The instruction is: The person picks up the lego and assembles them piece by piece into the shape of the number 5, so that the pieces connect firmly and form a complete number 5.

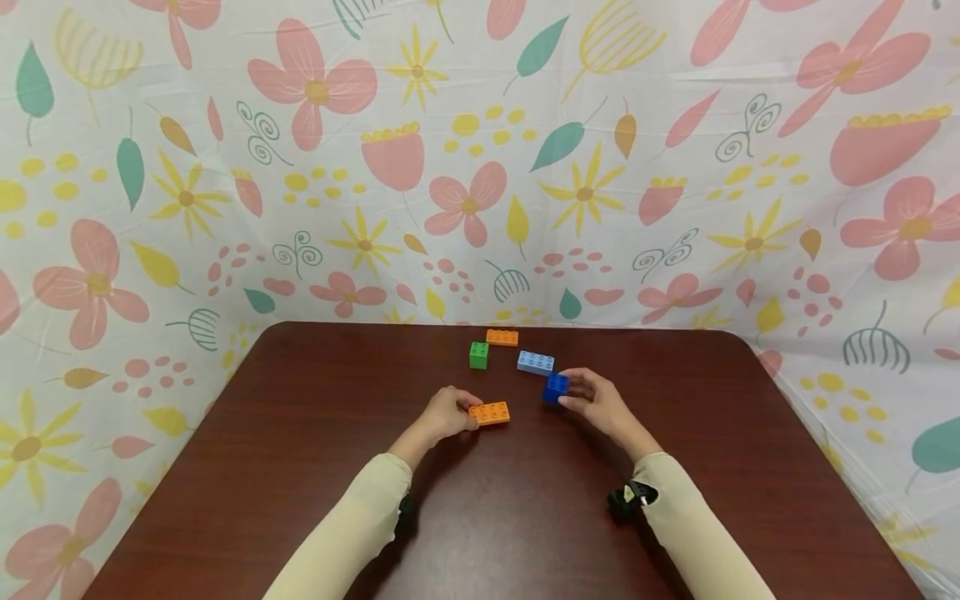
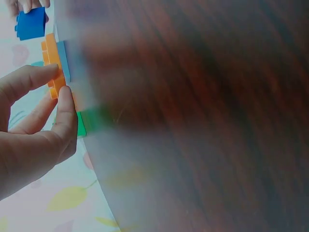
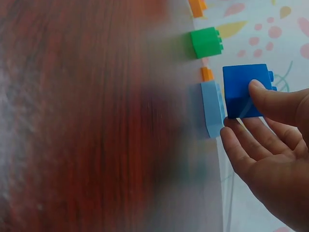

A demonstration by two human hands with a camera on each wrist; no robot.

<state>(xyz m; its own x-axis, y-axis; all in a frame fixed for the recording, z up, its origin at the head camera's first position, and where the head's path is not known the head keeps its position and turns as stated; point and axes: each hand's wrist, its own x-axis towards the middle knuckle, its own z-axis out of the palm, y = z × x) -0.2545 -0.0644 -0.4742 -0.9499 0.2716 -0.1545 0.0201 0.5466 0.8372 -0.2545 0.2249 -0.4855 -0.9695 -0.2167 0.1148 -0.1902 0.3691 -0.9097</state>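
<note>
Between thumb and fingers my left hand (image 1: 448, 412) pinches an orange building brick (image 1: 490, 413) by its left end, studs upward; the left wrist view shows this orange brick (image 2: 52, 63) held above the table. To the right, my right hand (image 1: 602, 404) grips a dark blue brick (image 1: 556, 388) by its side. In the right wrist view the thumb lies across the face of the blue brick (image 3: 244, 89), with fingers beneath it. A light blue brick (image 1: 536, 362) sits on the table just behind the dark blue one. The two held bricks are apart.
A green brick (image 1: 478, 356) and a second orange brick (image 1: 502, 337) lie near the far edge of the dark brown table (image 1: 300, 467). Behind the table hangs a flower-patterned cloth (image 1: 465, 150). A black strap device (image 1: 632, 500) is on the right wrist.
</note>
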